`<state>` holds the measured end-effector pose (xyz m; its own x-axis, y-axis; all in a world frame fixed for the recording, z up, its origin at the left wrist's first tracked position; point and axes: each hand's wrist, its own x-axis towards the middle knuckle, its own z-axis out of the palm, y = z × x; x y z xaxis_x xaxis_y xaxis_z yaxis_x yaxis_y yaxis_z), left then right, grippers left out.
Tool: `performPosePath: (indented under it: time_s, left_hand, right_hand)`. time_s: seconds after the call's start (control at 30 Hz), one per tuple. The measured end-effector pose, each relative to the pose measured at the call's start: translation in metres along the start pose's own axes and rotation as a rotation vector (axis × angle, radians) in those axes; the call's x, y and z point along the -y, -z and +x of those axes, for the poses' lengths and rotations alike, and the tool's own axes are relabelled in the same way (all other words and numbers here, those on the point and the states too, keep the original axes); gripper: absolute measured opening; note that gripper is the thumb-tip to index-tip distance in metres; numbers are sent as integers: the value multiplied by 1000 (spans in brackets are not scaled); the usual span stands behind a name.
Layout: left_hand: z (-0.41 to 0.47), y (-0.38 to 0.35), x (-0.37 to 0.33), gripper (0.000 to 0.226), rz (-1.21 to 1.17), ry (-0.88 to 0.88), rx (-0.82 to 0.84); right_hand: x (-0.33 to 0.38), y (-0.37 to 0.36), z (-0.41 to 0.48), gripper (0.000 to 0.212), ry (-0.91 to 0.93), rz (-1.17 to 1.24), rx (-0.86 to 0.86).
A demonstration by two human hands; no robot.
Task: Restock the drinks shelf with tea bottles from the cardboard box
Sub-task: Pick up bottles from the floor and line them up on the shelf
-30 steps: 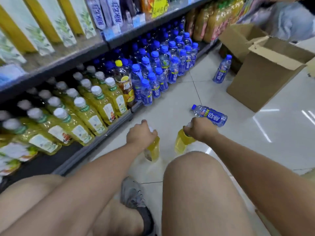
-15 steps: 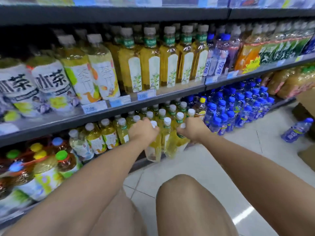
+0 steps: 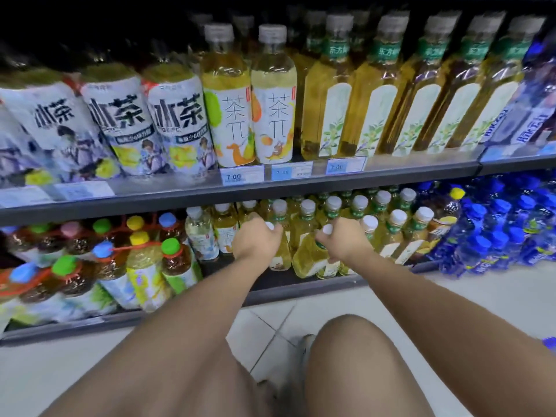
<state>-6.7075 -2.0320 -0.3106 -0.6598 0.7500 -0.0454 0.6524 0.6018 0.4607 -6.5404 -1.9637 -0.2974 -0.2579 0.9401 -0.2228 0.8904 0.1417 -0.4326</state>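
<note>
As the head view is showing, the left hand point(image 3: 255, 239) and right hand point(image 3: 343, 241) are each gripping a tea bottle by its neck at the shelf point(image 3: 316, 285) front; left bottle point(image 3: 279, 260) upright, right bottle point(image 3: 310, 258) tilting; setting bases flat before releasing is looking wise; fingertips are hiding behind the hands; the box is lying out of frame.

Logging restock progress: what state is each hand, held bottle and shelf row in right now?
left hand: grips left bottle by its neck.
left bottle: capped, upright, at the front of the bottom shelf.
right hand: grips right bottle by its neck.
right bottle: capped, tilted, at the shelf front.
tea rows: capped, upright.
blue bottles: capped, packed together.
</note>
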Motion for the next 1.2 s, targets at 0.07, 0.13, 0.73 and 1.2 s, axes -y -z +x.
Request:
performPosePath:
  time_s: [0.07,0.13,0.73,1.2]
  left_hand:
    - [6,-8,5,49,-3,54,-6]
    - [11,-20,6,48,18,65,23]
    - [26,-116,60,75,-221,49,447]
    - [32,-169,67,37,-182,109,283]
  right_hand:
    - [-1,-11,9,37,3,-13,-22]
    - [-2,-20,18,34,20,-25,-23]
    - [-45,-94,52,59,-41,172,30]
    - [-76,-146,60,33,-43,103,158]
